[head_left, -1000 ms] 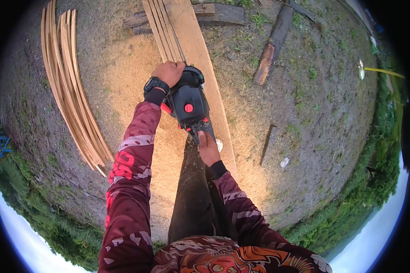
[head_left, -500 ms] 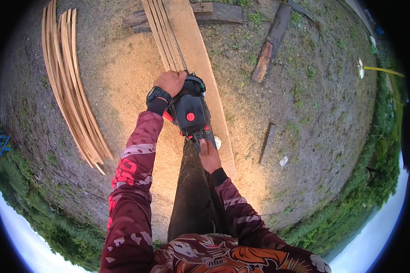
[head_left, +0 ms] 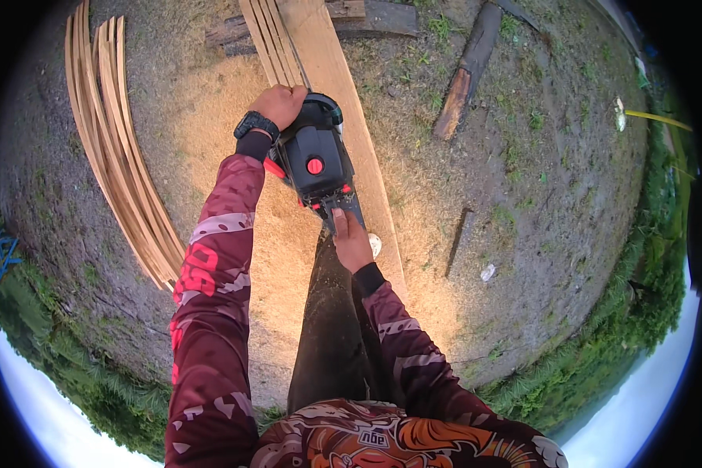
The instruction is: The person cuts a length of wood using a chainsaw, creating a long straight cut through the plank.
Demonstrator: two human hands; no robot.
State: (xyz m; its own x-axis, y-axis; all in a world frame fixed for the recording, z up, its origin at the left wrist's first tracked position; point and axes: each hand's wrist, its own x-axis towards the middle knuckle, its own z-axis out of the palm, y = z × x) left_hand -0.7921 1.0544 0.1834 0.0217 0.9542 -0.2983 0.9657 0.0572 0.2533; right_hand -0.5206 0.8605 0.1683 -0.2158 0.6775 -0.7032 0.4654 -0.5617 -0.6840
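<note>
A black chainsaw (head_left: pixel 310 156) with red parts lies over a long wooden plank (head_left: pixel 349 101), its bar pointing away from me along the wood. My left hand (head_left: pixel 279 107) is closed on the saw's front handle, a dark watch on the wrist. At the back, my right hand (head_left: pixel 352 240) wraps round the rear handle; its fingers are partly hidden under the grip. Beyond the saw, several narrow strips (head_left: pixel 271 47) run along the left part of the plank, parted by long cuts. The saw's body hides the near part of the bar.
Long sawn strips (head_left: pixel 117 148) lie in a bundle on the ground to the left. Dark timbers (head_left: pixel 378 19) lie crosswise under the plank's far part. A partly charred log (head_left: pixel 468 70) rests at the far right. Sawdust (head_left: pixel 218 125) covers the ground around the plank.
Both hands and the chainsaw have moved away from me and slightly left along the plank. The grip of each hand is the same.
</note>
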